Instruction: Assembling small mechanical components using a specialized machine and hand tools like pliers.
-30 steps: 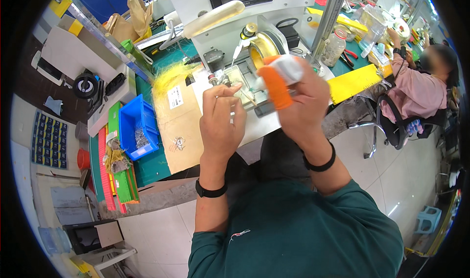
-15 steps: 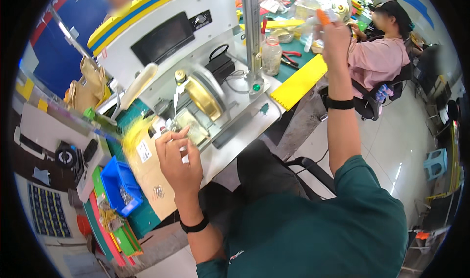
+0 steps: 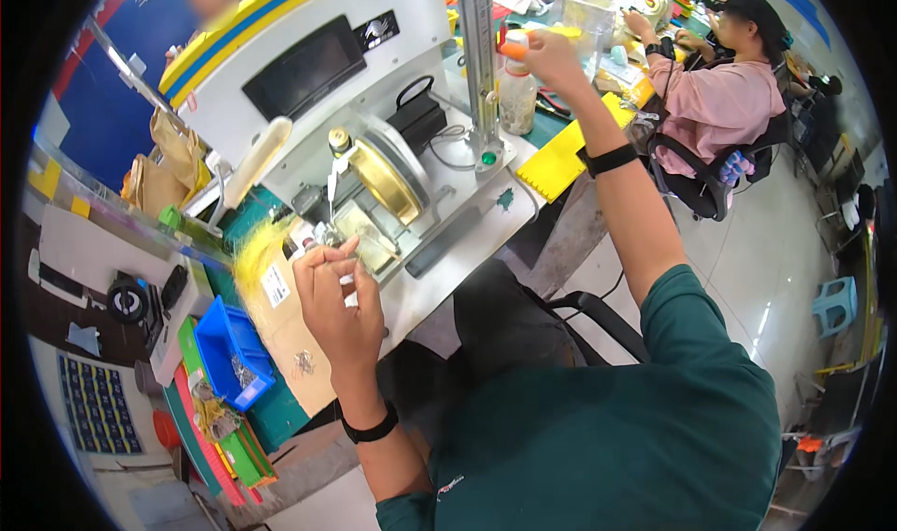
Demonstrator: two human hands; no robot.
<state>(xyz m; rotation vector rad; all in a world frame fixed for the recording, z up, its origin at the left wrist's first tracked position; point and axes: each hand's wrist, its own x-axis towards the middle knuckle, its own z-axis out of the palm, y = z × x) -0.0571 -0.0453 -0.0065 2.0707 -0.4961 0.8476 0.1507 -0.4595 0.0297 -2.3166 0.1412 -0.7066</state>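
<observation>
My left hand (image 3: 338, 307) is beside the machine's small fixture (image 3: 360, 241), fingers curled; whatever they may hold is hidden. Above this fixture stands a brass-coloured wheel (image 3: 388, 183) with a dark rim. My right hand (image 3: 558, 62) is stretched out at the far right, over the mouth of a clear jar (image 3: 517, 106). Its fingers are closed together. An orange piece (image 3: 513, 51) and a white piece show at its fingertips; whether they are held or worn is too small to tell. Yellow thread (image 3: 260, 255) lies next to my left hand.
The white machine carries a dark screen (image 3: 304, 68) and a metal column (image 3: 478, 64). A yellow strip (image 3: 561, 162) lies on the right, a blue bin (image 3: 229, 353) with small metal parts at left. Small pins (image 3: 305, 363) lie on cardboard. A person in pink (image 3: 719, 110) sits at right.
My right hand has moved left and slightly down, from beside the person in pink to above the clear jar. My left hand has hardly moved. The wheel looks sharper now.
</observation>
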